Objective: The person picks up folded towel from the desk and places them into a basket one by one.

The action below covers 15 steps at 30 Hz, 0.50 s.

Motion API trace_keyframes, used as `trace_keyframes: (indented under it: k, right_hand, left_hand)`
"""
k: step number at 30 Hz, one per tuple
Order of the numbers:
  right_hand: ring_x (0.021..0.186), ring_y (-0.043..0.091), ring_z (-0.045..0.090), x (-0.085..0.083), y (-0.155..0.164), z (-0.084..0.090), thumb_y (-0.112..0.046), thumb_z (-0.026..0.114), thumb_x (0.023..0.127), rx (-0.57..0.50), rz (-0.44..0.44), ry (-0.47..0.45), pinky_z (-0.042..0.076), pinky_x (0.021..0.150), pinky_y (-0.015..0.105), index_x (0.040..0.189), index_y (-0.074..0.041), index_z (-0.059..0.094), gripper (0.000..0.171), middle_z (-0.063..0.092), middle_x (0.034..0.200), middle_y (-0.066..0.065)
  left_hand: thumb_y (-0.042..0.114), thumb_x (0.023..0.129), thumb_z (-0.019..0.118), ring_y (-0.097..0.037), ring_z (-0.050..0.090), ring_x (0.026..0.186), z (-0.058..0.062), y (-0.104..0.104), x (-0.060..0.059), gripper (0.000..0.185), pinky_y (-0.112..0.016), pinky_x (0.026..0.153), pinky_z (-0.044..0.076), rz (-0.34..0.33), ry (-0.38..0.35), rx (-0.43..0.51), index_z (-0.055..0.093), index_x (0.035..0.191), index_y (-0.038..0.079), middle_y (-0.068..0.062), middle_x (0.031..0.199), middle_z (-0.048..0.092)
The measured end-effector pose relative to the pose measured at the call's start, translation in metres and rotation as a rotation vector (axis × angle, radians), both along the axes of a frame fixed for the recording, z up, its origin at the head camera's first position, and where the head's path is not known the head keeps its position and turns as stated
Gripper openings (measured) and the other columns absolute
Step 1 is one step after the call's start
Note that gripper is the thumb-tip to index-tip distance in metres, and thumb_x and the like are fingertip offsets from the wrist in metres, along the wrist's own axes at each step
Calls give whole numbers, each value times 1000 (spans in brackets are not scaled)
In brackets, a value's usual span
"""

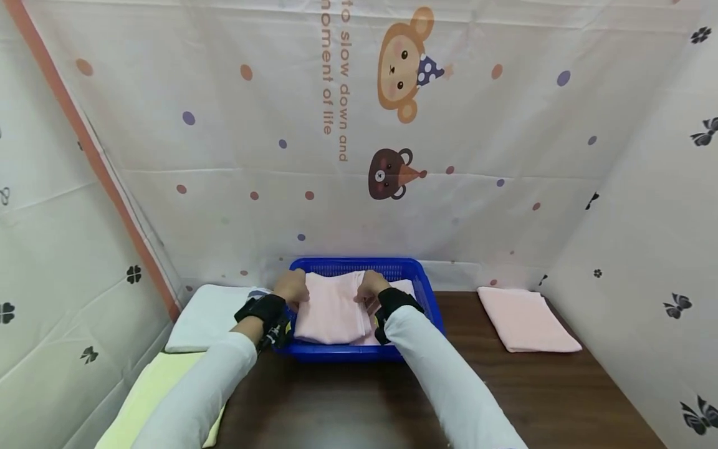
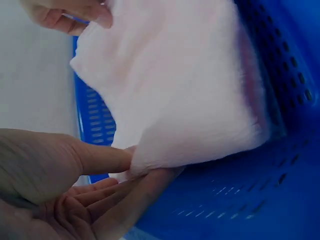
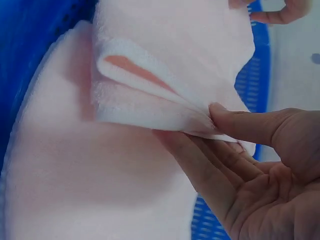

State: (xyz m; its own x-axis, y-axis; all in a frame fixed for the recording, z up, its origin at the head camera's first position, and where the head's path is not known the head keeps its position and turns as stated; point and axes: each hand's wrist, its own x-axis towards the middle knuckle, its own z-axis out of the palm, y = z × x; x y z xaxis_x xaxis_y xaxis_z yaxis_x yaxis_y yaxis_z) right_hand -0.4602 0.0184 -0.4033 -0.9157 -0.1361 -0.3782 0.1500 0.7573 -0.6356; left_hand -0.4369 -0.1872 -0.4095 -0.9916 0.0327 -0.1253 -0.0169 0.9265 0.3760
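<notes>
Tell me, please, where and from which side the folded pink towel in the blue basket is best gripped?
Grip the folded pink towel at its two near corners, coming from the front. The folded layers there give an edge to pinch, as the left hand and right hand show, thumbs on top, fingers beneath, above the blue basket.

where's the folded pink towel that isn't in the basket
In the head view the spare pink towel lies flat on the dark table, right of the blue basket, near the right wall.

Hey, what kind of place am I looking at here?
Probably a staged recording booth, not a home: cartoon-print sheets wall in a dark table, where both hands pinch a pink towel over a blue basket.
</notes>
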Motion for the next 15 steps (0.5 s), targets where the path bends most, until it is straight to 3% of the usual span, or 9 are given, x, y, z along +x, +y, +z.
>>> trace_keyframes:
  k: [4,8,11,13,15]
  right_hand:
    - [61,29,75,-11,4,-14,-2,76,89,30,20,-26,64,62,35,97,14,72,19,75,86,27]
    - [50,20,67,-16,8,-26,-5,75,91,19,9,-66,63,62,35,99,14,72,21,75,83,26]
    - [56,24,74,-16,11,-29,-11,79,88,62,-33,-50,63,62,33,105,13,71,30,76,79,23]
    - [65,26,76,-14,12,-29,-14,82,87,93,-50,-34,63,62,31,112,12,68,39,76,78,21]
    - [71,27,77,-12,12,-29,-15,83,86,105,-55,-21,62,61,29,118,13,65,46,76,79,21]
  left_hand:
    - [-5,91,57,-37,75,81,-2,9,-1,27,-31,51,58,-30,-8,-71,62,117,-12,-32,114,70]
    - [-6,89,57,-38,70,84,-13,15,-8,13,-33,53,56,-66,5,-136,67,97,-5,-27,107,70]
    - [-7,80,69,-36,69,82,-29,17,-22,11,-36,58,57,-104,-35,-190,69,90,-1,-23,99,71]
    - [-3,78,76,-34,67,93,-34,18,-30,22,-41,72,60,-113,-80,-239,71,98,1,-23,113,69]
    - [1,71,85,-35,63,106,-62,15,-62,41,-50,86,58,-125,-166,-293,71,109,-1,-25,128,64]
